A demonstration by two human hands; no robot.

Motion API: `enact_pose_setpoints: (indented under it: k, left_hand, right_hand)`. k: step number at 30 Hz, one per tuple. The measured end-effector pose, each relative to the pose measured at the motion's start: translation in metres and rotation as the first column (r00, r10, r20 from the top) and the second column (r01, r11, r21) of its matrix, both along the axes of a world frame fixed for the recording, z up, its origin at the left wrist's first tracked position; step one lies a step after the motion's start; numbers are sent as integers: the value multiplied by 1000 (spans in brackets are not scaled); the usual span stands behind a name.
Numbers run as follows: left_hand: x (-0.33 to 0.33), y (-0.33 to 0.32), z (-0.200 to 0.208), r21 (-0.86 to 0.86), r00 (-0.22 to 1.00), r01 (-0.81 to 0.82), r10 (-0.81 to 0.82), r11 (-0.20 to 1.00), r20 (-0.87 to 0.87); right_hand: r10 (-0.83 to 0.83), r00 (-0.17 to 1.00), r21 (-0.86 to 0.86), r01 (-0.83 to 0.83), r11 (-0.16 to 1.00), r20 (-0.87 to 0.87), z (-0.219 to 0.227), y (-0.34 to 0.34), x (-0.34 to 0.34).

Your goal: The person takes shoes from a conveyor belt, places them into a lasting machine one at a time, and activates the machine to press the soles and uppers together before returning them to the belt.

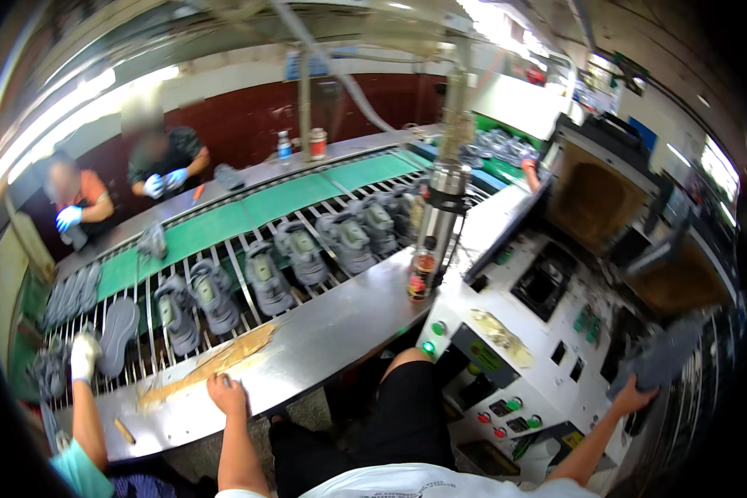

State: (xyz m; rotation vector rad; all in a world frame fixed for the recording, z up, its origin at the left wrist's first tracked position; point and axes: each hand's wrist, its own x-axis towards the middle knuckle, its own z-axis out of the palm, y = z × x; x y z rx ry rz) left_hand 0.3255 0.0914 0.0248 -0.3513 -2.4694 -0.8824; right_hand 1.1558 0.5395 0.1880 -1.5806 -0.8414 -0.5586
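Note:
My left hand [227, 395] rests on the near edge of the metal ledge [324, 336], its fingers slightly bent and nothing visible in them. Out to the far right, my right hand [634, 396] grips a grey shoe [657, 358] beside the white machine [481, 373]. Blur hides the shoe's details. Across the ledge, grey shoes [267, 278] stand in a row on the conveyor's metal rollers. A grey sole [119, 335] lies farther left, near a co-worker's white-gloved hand [85, 355].
A drink bottle [422, 270] stands on the ledge by a shiny metal column [445, 207]. Brown tape [216, 361] covers part of the ledge. The machine has open lids [593, 195] and buttons. Beyond the green belt [286, 197], two people wear blue gloves [153, 186].

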Motion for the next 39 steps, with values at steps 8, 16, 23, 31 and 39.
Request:
enact_pose_setpoints:
  k: [8, 16, 23, 31, 39]
  left_hand:
    - [104, 62, 22, 559, 791, 83, -396, 825, 466]
    - [217, 131, 152, 933, 24, 349, -994, -94, -109]
    - [121, -43, 163, 987, 491, -152, -871, -48, 33]
    - [54, -215, 57, 692, 993, -100, 30, 715, 113]
    - [-68, -153, 60, 485, 964, -266, 217, 833, 156]
  right_hand:
    - [760, 506, 344, -686, 641, -407, -51, -39, -25]
    - [421, -638, 535, -770, -347, -645, -31, -84, -355]
    - [-110, -574, 90, 64, -994, -812, 20, -259, -607]
    - [6, -341, -7, 2, -1000, -940, -52, -240, -586]
    - [786, 79, -602, -691, -399, -613, -109, -144, -485]
